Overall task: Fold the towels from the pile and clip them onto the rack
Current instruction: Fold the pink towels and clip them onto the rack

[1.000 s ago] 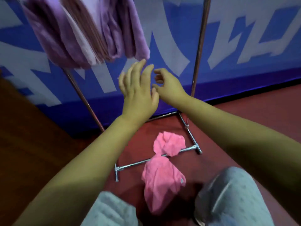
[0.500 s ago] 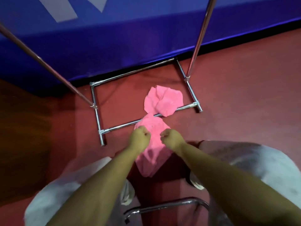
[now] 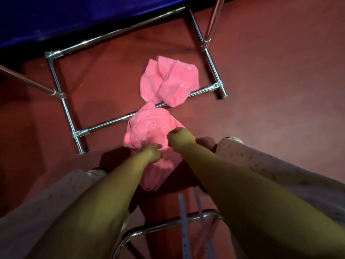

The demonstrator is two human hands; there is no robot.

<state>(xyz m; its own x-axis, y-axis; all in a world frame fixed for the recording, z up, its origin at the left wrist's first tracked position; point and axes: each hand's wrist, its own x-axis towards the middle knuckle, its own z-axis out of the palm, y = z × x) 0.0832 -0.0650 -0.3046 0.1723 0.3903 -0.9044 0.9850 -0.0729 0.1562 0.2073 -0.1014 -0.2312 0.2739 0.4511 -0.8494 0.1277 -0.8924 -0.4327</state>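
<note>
Hands (image 3: 152, 152) (image 3: 180, 140) on pink towel (image 3: 149, 126) — rack base (image 3: 104, 125), no legible writing

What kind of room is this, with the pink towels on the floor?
Probably an indoor hall or practice space, not a home laundry: a dark red floor, a blue banner wall at the back, and a chrome rack base standing on the floor with pink towels across it.
</note>
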